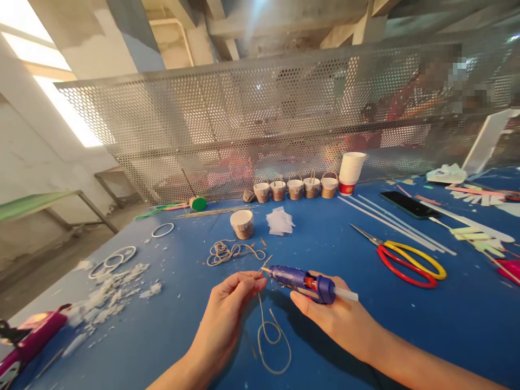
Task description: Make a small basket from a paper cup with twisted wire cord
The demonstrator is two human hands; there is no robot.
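My left hand point(233, 303) pinches a thin grey cord point(263, 330), whose loose end loops down over the blue table. In my right hand point(337, 319) is a dark blue glue gun point(298, 279), a white glue stick poking out of its back. The gun's nozzle meets the cord at my left fingertips; whether glue is coming out I cannot tell. Just beyond lies a tangle of the same cord point(223, 252). Past it stands a small paper cup point(242, 224), white above and brown below, beside a stack of white sheets point(280, 221).
Several small handled buckets point(296, 189) line the back by a perforated metal screen point(260, 119), next to stacked paper cups point(351, 172). Red-and-yellow scissors point(406, 262), a phone point(409, 205) and glue sticks point(400, 225) lie right. Rings point(117, 261) and white scraps point(109, 295) lie left.
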